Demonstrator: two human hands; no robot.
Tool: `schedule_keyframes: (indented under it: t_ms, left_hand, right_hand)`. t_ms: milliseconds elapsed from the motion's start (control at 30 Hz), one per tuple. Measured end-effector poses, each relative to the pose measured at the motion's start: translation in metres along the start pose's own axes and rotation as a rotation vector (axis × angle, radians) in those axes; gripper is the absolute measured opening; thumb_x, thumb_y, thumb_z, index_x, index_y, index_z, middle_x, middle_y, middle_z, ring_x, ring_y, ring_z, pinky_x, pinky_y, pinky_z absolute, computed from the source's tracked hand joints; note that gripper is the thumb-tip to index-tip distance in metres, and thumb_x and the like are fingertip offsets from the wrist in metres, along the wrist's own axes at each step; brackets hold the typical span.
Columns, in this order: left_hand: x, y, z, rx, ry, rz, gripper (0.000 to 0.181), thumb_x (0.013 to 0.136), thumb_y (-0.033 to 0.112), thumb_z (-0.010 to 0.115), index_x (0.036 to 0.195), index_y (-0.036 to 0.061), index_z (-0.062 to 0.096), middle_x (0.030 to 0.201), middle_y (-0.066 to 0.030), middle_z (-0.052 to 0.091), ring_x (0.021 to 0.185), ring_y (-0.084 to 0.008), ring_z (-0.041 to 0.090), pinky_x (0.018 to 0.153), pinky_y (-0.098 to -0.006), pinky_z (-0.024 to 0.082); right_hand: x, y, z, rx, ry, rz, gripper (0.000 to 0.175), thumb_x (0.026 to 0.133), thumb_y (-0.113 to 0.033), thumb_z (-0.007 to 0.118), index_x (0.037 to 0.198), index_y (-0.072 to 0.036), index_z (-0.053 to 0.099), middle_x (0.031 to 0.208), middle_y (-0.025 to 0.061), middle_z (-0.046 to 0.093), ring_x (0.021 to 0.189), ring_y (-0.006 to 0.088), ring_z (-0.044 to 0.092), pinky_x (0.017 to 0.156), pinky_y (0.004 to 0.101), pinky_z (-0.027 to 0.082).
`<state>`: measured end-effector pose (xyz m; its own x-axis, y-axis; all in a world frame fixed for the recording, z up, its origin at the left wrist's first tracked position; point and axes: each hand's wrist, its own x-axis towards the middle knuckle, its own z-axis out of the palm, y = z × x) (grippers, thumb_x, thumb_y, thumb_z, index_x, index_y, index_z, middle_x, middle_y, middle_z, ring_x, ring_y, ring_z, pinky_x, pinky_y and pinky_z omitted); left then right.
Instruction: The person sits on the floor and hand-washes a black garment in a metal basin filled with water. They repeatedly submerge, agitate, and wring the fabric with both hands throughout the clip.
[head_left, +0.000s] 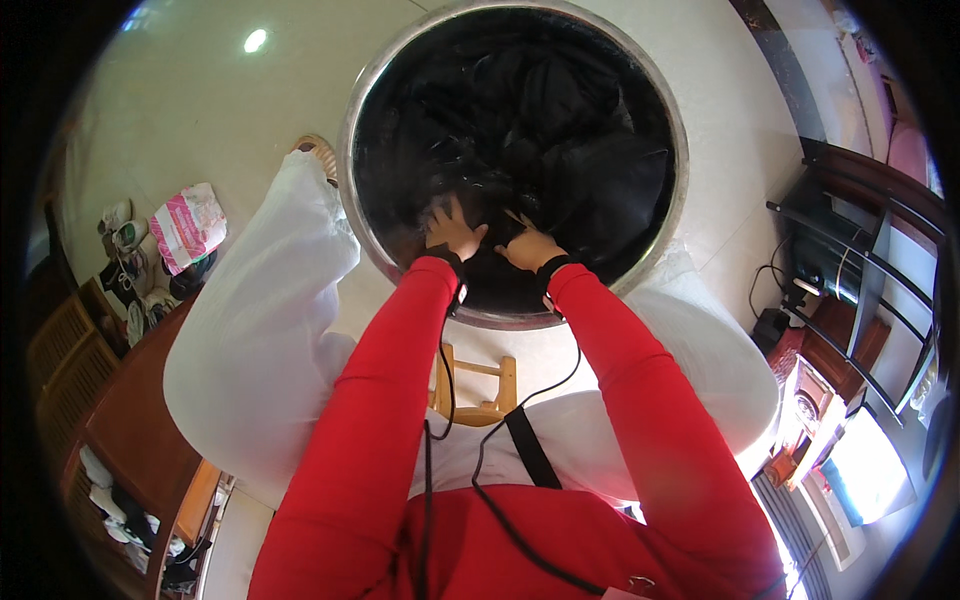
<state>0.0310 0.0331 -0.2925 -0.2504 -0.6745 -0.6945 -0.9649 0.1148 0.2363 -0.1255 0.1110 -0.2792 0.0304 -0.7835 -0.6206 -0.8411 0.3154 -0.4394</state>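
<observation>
A large round metal basin (680, 161) sits on the floor between my knees. Dark, wet black cloth (555, 97) lies bunched in it, with glints of water on its folds. Near the basin's front side, my left hand (454, 229) rests palm down with fingers spread, touching the dark wet contents. Just to its right, my right hand (531, 246) reaches down into the cloth; its lower fingers are hidden, so any grip on the fabric is unclear. Both wrists wear black bands with cables attached.
A small wooden stool (506, 382) stands under me. Several shoes (127, 236) and a pink-and-white bag (189, 225) lie at left, near a brown wooden cabinet (139, 397). A black metal rack (862, 255) stands at right. Pale floor tiles (247, 105) surround the basin.
</observation>
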Motion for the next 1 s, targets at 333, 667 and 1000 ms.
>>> schedule_keyframes:
  t_ms: [333,667,1000]
  left_hand:
    - [0.032,-0.054,-0.097,0.183,0.223,0.292,0.041,0.076,0.025,0.075,0.112,0.008,0.064,0.121,-0.0144,0.06,0.112,-0.0362,0.057,0.089,-0.0461,0.049]
    - [0.025,-0.054,-0.036,-0.093,0.026,0.12,0.093,0.089,0.041,0.062,0.151,-0.0068,0.011,0.155,-0.0349,0.006,0.141,-0.0519,0.019,0.118,-0.0507,0.022]
    - [0.058,-0.039,-0.047,0.069,-0.051,0.098,0.097,0.081,0.032,0.07,0.152,-0.0002,0.013,0.151,-0.0324,0.017,0.138,-0.0514,0.023,0.114,-0.0511,0.027]
  right_hand:
    - [-0.029,-0.083,-0.06,-0.564,0.311,-0.331,0.027,0.083,-0.017,0.058,0.105,-0.012,0.073,0.13,0.0121,0.061,0.128,0.0282,0.052,0.103,0.0486,0.041]
    - [-0.011,-0.07,-0.006,-0.344,0.021,-0.307,0.048,0.09,-0.017,0.052,0.139,-0.019,0.054,0.157,0.0029,0.031,0.144,0.0288,0.029,0.116,0.052,0.024]
    - [0.019,-0.076,0.004,-0.203,-0.023,-0.181,0.051,0.092,-0.017,0.049,0.142,-0.027,0.051,0.156,-0.0006,0.033,0.139,0.0264,0.038,0.112,0.0447,0.033]
